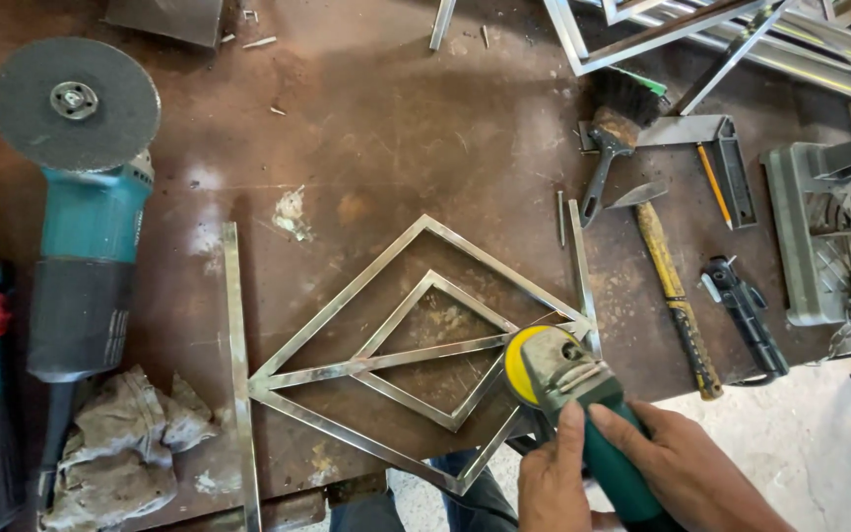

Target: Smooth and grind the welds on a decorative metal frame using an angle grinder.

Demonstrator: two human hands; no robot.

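The rusty brown tabletop [396,118] fills most of the view; its near edge runs across the bottom right, with pale floor beyond; on it, toward the near edge, lies the diamond frame [347,296] of bright metal strip, a smaller diamond set inside a larger one and a bar crossing both; a long loose strip [237,365] lies just left of it, a shorter one [581,266] at its right corner; far left rests a large teal grinder [81,227] with a grey disc, disc end pointing away, a second teal tool partly cut off beside it, and a crumpled grey rag [120,443] below; more steel framing [701,30] crowds the top right, and a grey metal machine [824,236] stands at the right edge; between the frame and that machine lie a steel square [691,133], a yellow-handled chipping hammer [677,296], a brush [618,123], a black clamp tool [746,310] and an orange pencil [713,182]; the small green grinder [583,394], yellow disc down, touches the frame's right corner; the right hand [687,468] is wrapped around its body, the left hand [554,478] closed against its left side, fingers up along the head.
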